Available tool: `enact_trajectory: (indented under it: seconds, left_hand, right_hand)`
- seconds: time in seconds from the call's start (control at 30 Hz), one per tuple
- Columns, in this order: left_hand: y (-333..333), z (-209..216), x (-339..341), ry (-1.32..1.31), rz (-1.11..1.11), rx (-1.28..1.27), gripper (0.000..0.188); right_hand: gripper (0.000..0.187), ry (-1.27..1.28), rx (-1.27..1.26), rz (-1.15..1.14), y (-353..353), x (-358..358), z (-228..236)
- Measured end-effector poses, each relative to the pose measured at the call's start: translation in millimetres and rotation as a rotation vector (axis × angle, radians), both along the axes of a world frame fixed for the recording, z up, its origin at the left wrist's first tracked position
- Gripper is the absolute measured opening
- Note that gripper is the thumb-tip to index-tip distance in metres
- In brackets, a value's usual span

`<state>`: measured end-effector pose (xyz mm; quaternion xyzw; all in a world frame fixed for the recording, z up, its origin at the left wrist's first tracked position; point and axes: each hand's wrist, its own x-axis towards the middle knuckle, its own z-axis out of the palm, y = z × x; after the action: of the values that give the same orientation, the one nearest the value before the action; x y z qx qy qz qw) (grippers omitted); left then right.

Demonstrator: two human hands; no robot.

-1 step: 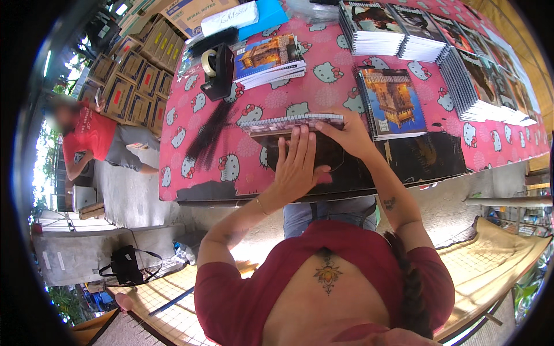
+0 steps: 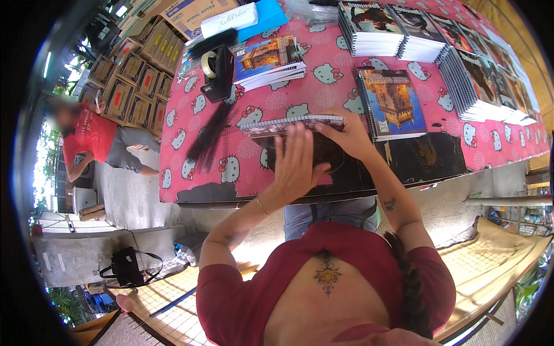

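A spiral notebook (image 2: 271, 126) stands on edge near the table's front, its coil along the top. My right hand (image 2: 348, 134) grips its right end, thumb on the near side. Flat against the cover facing me, or just off it, lies my left hand (image 2: 295, 158), its fingers stretched out and slightly blurred. Much of that cover is hidden behind the left hand. To the right of my right hand lies another spiral notebook (image 2: 394, 106) with a building on its cover. Loose black binding coils (image 2: 210, 138) lie to the left.
A black tape dispenser (image 2: 218, 75) stands beside a small notebook stack (image 2: 268, 60). Taller notebook stacks (image 2: 372, 34) fill the far right. A white package (image 2: 229, 19) lies at the back. Beyond the table's left edge are cardboard boxes (image 2: 130, 86) and a person in red (image 2: 95, 135).
My left hand's fingers have shifted slightly against the notebook's cover and are now blurred. The right hand keeps its hold on the notebook's end.
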<state>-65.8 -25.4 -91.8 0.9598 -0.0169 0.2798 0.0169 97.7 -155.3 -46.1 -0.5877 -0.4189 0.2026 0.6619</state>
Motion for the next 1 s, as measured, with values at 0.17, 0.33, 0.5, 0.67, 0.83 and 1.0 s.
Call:
enact_trajectory:
  seconds: [0.17, 0.33, 0.5, 0.67, 0.83, 1.0]
  left_hand:
    - [5, 65, 41, 0.031, 0.176, 0.104, 0.089]
    - [-1, 39, 34, -0.052, 0.088, 0.064, 0.090]
    - [-10, 27, 27, 0.016, 0.008, 0.083, 0.087]
    - [-3, 88, 62, -0.043, 0.138, 0.034, 0.091]
    - [-33, 29, 25, 0.015, -0.083, -0.031, 0.086]
    - [-14, 67, 59, 0.026, -0.002, 0.019, 0.089]
  right_hand:
    - [0.029, 0.064, -0.093, 0.014, -9, 6, 2]
    - [0.027, -0.074, -0.001, -0.013, -2, 7, -3]
    - [0.028, -0.055, -0.001, 0.007, -5, 10, -11]
    - [0.029, -0.081, 0.045, 0.001, -7, 12, -7]
    - [0.027, -0.139, -0.057, -0.008, -8, 13, -2]
    - [0.024, -0.163, -0.032, 0.007, -8, 18, -20]
